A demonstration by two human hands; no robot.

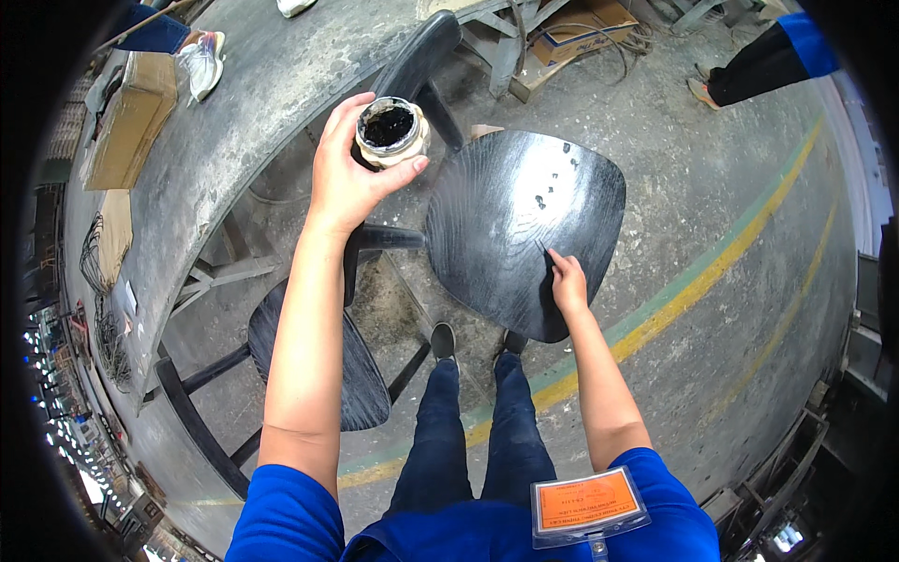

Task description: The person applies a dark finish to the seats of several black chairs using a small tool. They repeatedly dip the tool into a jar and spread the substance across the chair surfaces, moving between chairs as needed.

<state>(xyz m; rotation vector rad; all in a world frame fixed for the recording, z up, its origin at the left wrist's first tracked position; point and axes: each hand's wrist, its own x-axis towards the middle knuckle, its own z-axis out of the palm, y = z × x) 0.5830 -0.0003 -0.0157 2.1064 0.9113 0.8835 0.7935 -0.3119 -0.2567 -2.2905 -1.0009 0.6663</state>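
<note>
My left hand point(346, 169) is closed around a small jar point(419, 142), held up over the edge of the long grey table. Black liquid fills much of its mouth, and pale smears coat the rim and side. In front of me is a black wood-grain chair point(487, 201), its rounded seat glossy with reflected light. Several dark spots point(552, 175) lie on the far part of that seat. My right hand point(567, 279) is at the seat's near right part, fingers pinched together. A thin dark tip shows at the fingertips; what it belongs to is too small to name.
A second black chair point(361, 375) lies tilted at my lower left, below the grey table point(201, 178). Cardboard point(140, 117) and a white shoe point(201, 66) are on the tabletop. A box point(581, 33) with cables sits beyond. Another person's leg point(758, 66) is at far right.
</note>
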